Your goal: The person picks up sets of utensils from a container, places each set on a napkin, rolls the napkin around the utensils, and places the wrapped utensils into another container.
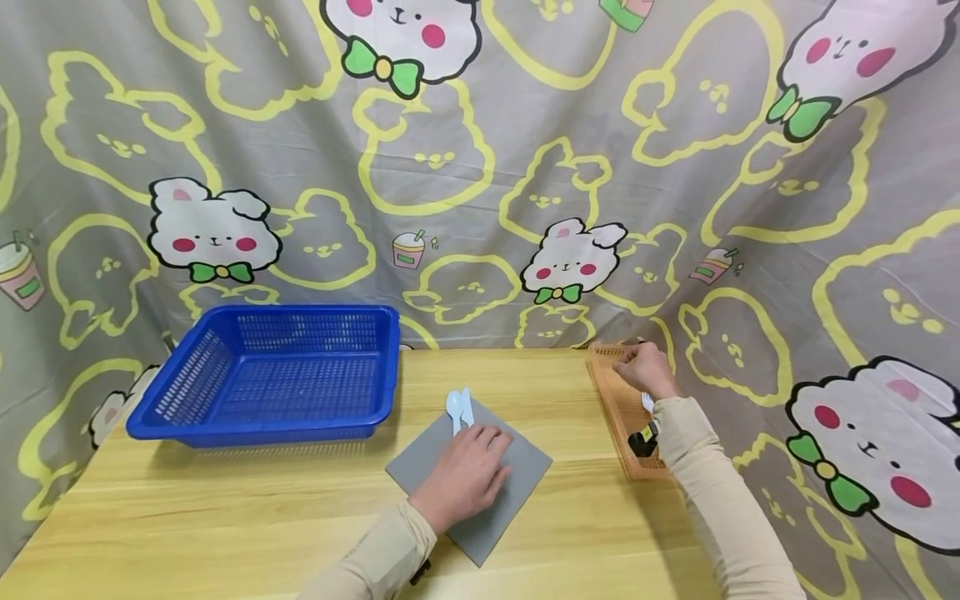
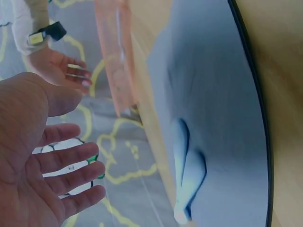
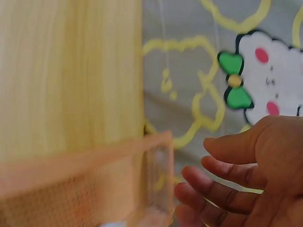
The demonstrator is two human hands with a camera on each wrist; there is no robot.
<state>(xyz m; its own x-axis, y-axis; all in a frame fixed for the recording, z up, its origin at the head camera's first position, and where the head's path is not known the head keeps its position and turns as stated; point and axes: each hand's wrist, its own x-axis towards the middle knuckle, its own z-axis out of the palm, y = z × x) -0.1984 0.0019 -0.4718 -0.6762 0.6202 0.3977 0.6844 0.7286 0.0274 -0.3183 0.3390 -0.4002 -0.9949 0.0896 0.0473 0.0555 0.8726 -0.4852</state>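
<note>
My left hand (image 1: 465,475) hovers over a grey square board (image 1: 517,467), fingers relaxed and holding nothing. At the board's far corner, a light blue spoon (image 1: 454,406) and a light blue knife (image 1: 467,406) lie side by side, their near ends partly behind the fingers. The left wrist view shows the spread, bare left palm (image 2: 28,156). Over the far end of the orange basket (image 1: 611,408) is my right hand (image 1: 648,369). In the right wrist view the right fingers (image 3: 227,189) bend loosely beside the basket's end, with nothing in them. A white fork (image 1: 647,403) lies in the basket, partly hidden by the sleeve.
A large blue plastic basket (image 1: 300,429) stands at the left of the wooden table (image 1: 247,500). A patterned curtain (image 1: 465,183) hangs along the back and sides, close to the orange basket. A black strap device (image 1: 642,442) sits at the right wrist.
</note>
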